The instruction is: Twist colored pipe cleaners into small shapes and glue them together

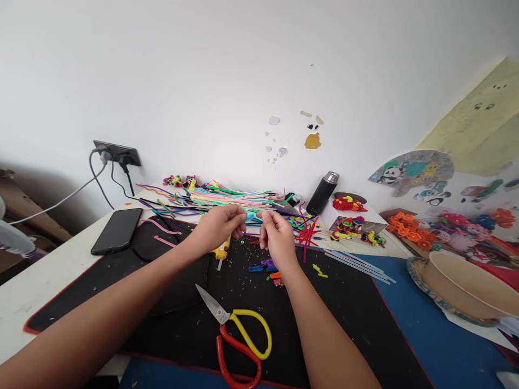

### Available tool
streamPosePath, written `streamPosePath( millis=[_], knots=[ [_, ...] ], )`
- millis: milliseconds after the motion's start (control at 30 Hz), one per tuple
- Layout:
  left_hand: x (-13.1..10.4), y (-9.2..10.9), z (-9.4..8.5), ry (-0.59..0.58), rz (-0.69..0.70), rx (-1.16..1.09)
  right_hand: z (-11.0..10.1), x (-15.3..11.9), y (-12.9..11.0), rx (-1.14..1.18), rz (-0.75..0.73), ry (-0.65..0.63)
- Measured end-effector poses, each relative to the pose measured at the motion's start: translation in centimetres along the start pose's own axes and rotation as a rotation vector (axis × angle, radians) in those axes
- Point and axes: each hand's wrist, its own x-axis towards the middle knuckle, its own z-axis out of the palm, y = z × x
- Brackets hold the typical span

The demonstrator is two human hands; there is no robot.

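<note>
Apparently kept aside, a phone (117,232) lies left. The left hand (221,228) pinches a light-blue piece (252,215) (fuzzy stem, perhaps) between nearly closed fingers; scissors (219,312) lie below, within reach. The right hand (279,237) seems to pinch its other end, fingertips together, probably steadying it.

Small piece (251,216) near dial centre, turquoise; fuzzy stems (235,199) toward 11 o'clock, pink, pale blue, white and green; scissors (222,319) at 6 o'clock, silver blades, one handle loop red, the other yellow; mat (340,324) beneath, black, red-edged, white-flecked; glue gun (221,252) at 7 o'clock, yellow; phone (117,232) at 9 o'clock, black; flask (321,195) at 3 o'clock, black with silver cap; bowl (470,281) at 4 o'clock, cream; wall (227,70) at 12 o'clock, plain white.
</note>
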Motion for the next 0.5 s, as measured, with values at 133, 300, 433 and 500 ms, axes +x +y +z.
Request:
streamPosePath(
  millis=[133, 300, 433, 500],
  knots=[
    [-0.44, 0.07, 0.26, 0.034, 0.079, 0.222, 0.27, -0.09, 0.18, -0.004, 0.018, -0.061],
    [-0.5, -0.01, 0.63, 0.034, 0.11, 0.377, 0.55, -0.15, 0.39, -0.04, 0.037, -0.09],
    [-0.6, 0.08, 0.8, 0.074, 0.158, 0.41, 0.45, -0.1, 0.08, -0.044, 0.045, -0.088],
    [-0.7, 0.22, 0.82, 0.104, 0.18, 0.436, 0.41, -0.09, -0.01, -0.044, 0.059, -0.1]
  ],
)
